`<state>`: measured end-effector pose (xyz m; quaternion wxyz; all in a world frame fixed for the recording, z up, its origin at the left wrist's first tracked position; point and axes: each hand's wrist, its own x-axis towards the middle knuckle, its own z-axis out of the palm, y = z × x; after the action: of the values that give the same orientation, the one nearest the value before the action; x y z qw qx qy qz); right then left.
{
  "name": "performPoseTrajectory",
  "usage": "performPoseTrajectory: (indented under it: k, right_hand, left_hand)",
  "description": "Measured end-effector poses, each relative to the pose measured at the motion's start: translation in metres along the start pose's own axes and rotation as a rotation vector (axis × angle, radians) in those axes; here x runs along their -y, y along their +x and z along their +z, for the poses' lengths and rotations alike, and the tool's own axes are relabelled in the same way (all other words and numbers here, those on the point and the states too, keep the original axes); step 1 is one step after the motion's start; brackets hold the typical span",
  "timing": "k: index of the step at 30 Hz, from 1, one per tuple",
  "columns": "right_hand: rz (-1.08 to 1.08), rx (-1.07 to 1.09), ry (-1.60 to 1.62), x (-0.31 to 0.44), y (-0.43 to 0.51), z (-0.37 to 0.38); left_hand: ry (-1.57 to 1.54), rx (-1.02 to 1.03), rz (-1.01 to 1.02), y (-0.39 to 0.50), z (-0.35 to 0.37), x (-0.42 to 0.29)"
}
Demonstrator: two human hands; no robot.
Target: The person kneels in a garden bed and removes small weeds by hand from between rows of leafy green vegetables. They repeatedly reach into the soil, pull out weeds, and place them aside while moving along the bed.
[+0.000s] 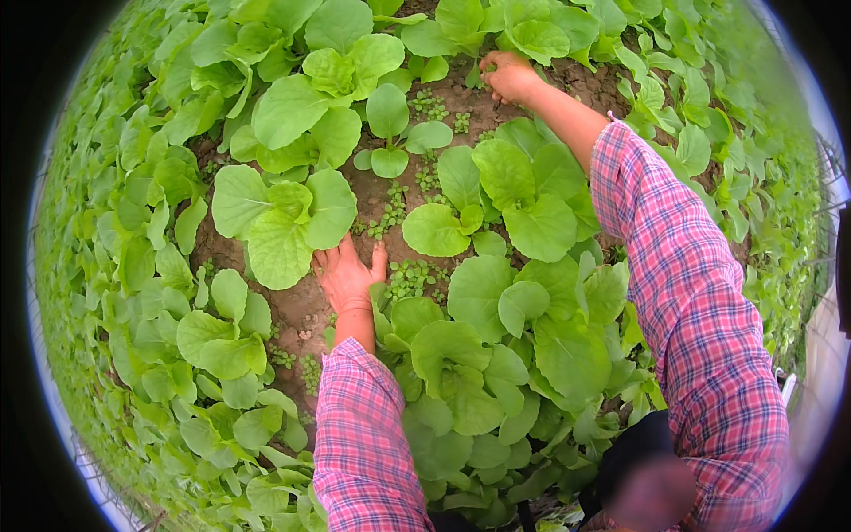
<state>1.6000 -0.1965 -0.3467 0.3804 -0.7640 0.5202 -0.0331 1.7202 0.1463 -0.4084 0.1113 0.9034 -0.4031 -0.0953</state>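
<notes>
My left hand (349, 272) rests palm down on the brown soil (296, 307), thumb spread from the fingers. Its fingertips reach under the edge of a leafy green plant (286, 213). Low small-leaved weeds (409, 278) grow just right of the thumb. Farther out, my right hand (510, 76) is low over the soil with its fingers curled, beside a small green leaf (474, 76). Whether anything is between those fingertips is too small to tell. Between the hands stand a young seedling (389, 136) and a patch of weeds (429, 105).
Dense leafy greens (459, 359) fill the bed below and around my arms. More rows (106, 219) spread to the left, and others (691, 146) to the right. Pale sheeting (824, 352) shows at the right rim. A dark, blurred shape (645, 465) is at lower right.
</notes>
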Motion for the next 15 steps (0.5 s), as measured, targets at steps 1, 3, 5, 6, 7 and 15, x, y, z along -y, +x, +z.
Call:
performPoseTrajectory:
  k: [1,3,5,6,7,15]
  right_hand:
    - [-0.026,0.069,-0.031,0.003,0.002,0.004]
    - [-0.085,0.186,-0.045,0.012,0.001,0.013]
    - [-0.13,0.136,-0.028,0.024,0.0,0.026]
    - [-0.111,0.109,-0.004,0.026,0.005,0.031]
    - [-0.092,0.082,0.019,0.03,0.01,0.036]
    - [-0.127,-0.052,0.015,0.047,0.043,0.077]
  left_hand:
    - [0.013,0.008,-0.011,0.0,-0.001,0.0]
    - [0.08,0.002,0.008,-0.001,-0.002,0.002]
    - [0.099,0.001,0.011,-0.001,-0.001,0.004]
    - [0.084,0.003,0.009,-0.001,0.0,0.003]
    - [0.07,0.006,0.006,-0.001,0.001,0.001]
    - [0.068,0.044,0.008,0.0,-0.005,-0.004]
